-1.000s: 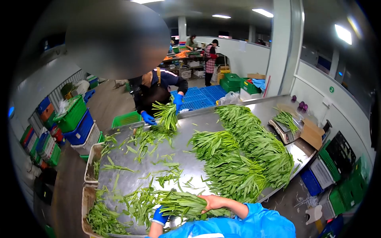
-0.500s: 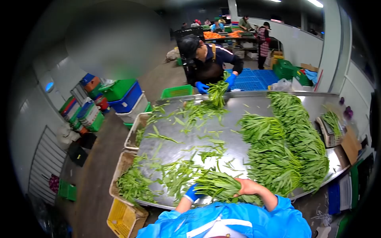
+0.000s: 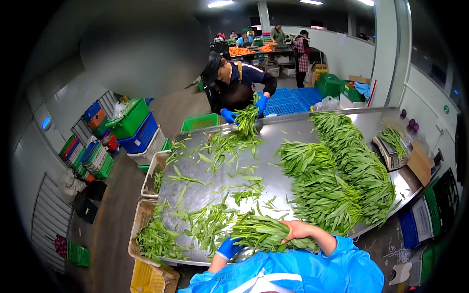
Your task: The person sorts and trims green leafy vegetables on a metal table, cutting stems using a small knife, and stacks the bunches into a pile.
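Observation:
A bunch of long-leaved greens, like water spinach (image 3: 261,231), lies at the near edge of the metal table, close to my body. My right hand (image 3: 299,231), bare, is wrapped round its leafy part, thumb on top. At the stem end, my left hand (image 3: 228,248) in a blue glove is closed against the stems, its fingertips partly hidden. Loose stems and leaves (image 3: 207,224) lie just beyond my left hand. To the right of my right hand, finished-looking bunches (image 3: 325,195) lie in rows, with another long row (image 3: 354,161) beside them.
Across the metal table (image 3: 276,188), a co-worker (image 3: 242,83) in blue gloves holds another bunch. Pale bins (image 3: 140,222) with greens line the left edge, a yellow crate (image 3: 146,278) below. A scale (image 3: 391,151) bearing greens and a cardboard box (image 3: 421,163) stand at right.
The whole view has swung, so the scene sits further left. My left hand has slid slightly down and outward at the stem end; my right hand keeps its hold. The co-worker still holds a bunch.

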Available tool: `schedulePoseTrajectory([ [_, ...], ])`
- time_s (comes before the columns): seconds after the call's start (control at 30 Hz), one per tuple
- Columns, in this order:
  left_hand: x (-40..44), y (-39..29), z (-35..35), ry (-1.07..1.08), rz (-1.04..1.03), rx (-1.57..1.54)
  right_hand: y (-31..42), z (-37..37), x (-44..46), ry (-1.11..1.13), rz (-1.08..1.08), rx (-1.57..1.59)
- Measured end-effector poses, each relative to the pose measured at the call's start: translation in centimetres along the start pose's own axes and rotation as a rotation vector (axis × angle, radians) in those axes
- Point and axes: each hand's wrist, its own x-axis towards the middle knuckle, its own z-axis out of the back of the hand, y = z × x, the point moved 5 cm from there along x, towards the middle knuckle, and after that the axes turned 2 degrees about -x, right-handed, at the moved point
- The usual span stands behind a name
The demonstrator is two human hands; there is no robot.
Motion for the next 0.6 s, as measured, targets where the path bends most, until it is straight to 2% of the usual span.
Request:
schedulePoseTrajectory([
  [0.07,-0.5,2.1,0.2,-0.048,0.264,-0.685,0.2,0.0,0.1,0.05,-0.042,-0.029],
  [0.13,-1.2,0.9,-0.1,-0.197,0.461,-1.313,0.4,0.3,0.1,0.045,-0.046,-0.042],
  [0.17,-0.8,3.6,0.2,-0.063,0.251,-1.225,0.4,0.1,0.1,0.048,-0.049,-0.042],
  [0.23,-0.8,1.2,0.3,-0.176,0.243,-0.955,0.6,-0.1,0.1,0.063,-0.017,-0.023],
  [0.27,-0.7,2.2,-0.3,-0.206,0.436,-1.398,0.4,-0.2,0.3,0.066,-0.009,-0.022],
  [0.3,-0.8,1.5,-0.2,-0.091,0.405,-1.566,0.7,-0.2,0.4,0.083,-0.021,-0.045],
  [0.33,-0.8,2.3,0.3,-0.341,0.428,-1.406,1.1,0.0,0.1,0.08,-0.041,-0.059],
  [0.4,-0.8,-0.8,2.5,-0.517,0.351,-1.458,1.8,0.5,-0.5,0.023,-0.038,-0.054],
  [0.47,-1.7,5.4,6.0,-0.595,0.233,-1.659,2.5,1.1,-1.2,0.038,-0.082,-0.01],
  [0.5,-2.3,5.0,6.8,-0.676,0.228,-1.705,0.9,1.0,-0.7,0.008,-0.04,0.007],
  [0.53,-2.9,4.6,7.8,-0.564,0.154,-1.6,-0.6,0.4,-1.0,0.002,-0.05,0.005],
  [0.6,-3.9,5.7,8.4,-0.754,0.347,-1.358,-0.4,1.0,-1.1,-0.023,-0.055,-0.018],
])
